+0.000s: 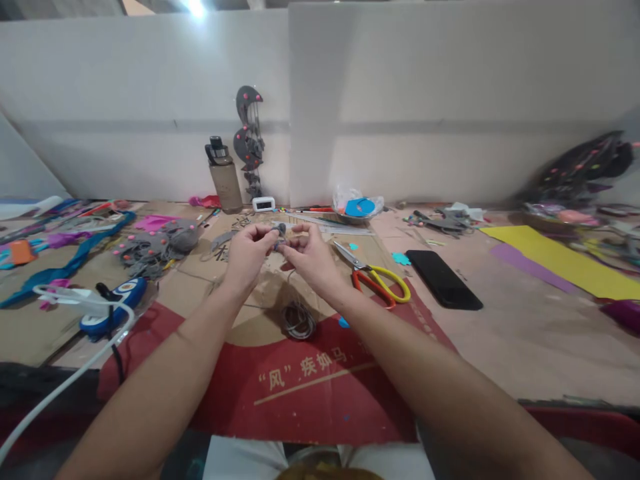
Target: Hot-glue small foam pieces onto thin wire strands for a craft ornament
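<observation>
The left hand [249, 255] and right hand [314, 257] have fingers pinched on a small dark-grey piece [281, 229], seemingly fine shaping, calling next for slack in the thin grey coiled cord [299, 323].

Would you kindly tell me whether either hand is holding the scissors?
No, the scissors lie on the cardboard, while the left hand and right hand meet at a small grey piece.

- I see a capped water bottle [227, 187] upright against the wall panel [150, 80].
- I make out a small white device [263, 204] just right of it.
- I have a black phone [443, 280] lying flat, dark screen up.
- Far right, I see a yellow sheet [565, 261] partly over a purple sheet [533, 268].
- Far left, I spot an orange block [22, 252].
</observation>
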`<move>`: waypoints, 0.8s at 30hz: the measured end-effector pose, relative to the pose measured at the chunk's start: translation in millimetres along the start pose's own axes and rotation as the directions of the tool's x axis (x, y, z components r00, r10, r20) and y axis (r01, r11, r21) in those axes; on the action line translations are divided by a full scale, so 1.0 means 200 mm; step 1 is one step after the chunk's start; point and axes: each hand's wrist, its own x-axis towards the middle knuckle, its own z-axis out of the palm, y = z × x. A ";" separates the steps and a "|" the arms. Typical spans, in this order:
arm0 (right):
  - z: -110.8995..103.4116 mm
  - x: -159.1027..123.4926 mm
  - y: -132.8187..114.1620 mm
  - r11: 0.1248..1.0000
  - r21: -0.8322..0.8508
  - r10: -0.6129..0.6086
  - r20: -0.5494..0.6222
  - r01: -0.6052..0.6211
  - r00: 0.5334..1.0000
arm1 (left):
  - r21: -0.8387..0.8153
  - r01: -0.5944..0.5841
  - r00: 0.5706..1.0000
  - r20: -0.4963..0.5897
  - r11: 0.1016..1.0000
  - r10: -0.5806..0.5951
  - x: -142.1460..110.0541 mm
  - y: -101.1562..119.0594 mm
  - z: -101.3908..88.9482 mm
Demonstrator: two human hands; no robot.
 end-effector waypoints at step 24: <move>-0.05 0.01 -0.08 0.820 -0.552 -0.249 -0.105 0.152 0.963 | 0.001 0.042 0.996 0.077 0.999 -0.042 -0.02 0.00 0.02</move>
